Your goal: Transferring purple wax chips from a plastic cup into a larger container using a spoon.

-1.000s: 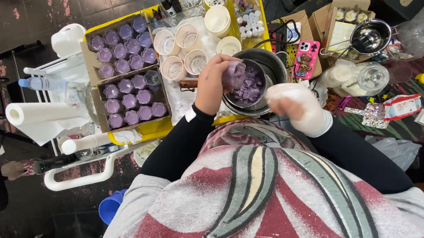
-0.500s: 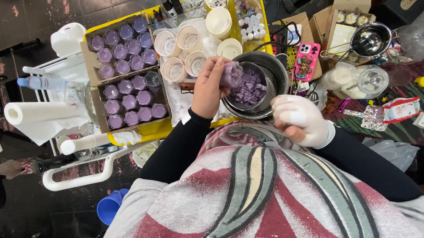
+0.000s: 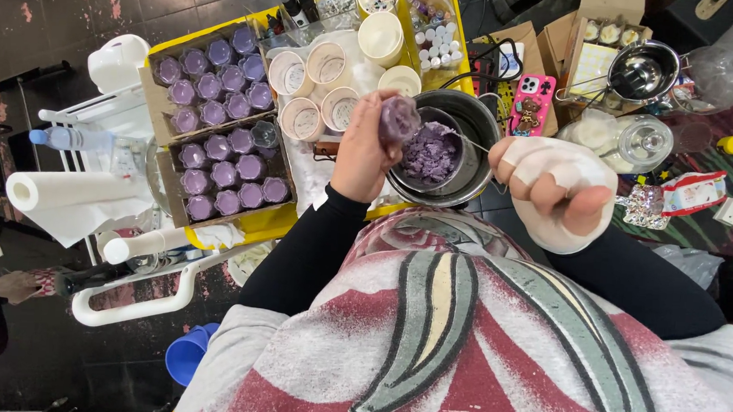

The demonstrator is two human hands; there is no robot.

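two hands are up over the work. the left hand has its fingers curled shut around a small clear jar that looks filled with purple stuff, held roughly upright at the near-left rim of the metal pot. the jar sits at the fingertips, toward the pot side of the hand, so the pot's mouth lies just to its right and a little beyond. inside the pot sits a mound of crumbly purple material, near the jar but apart from it.

the right hand, wrapped in a white glove or cloth, hangs to the right of the pot with its fingers bent in; a thin wire-like handle seems to run from it toward the pot, but whether it grips it i cannot tell. of the two, the left hand is nearer the purple mound.

further left on the yellow surface, cardboard trays hold rows of purple-filled jars, and white cups stand behind.
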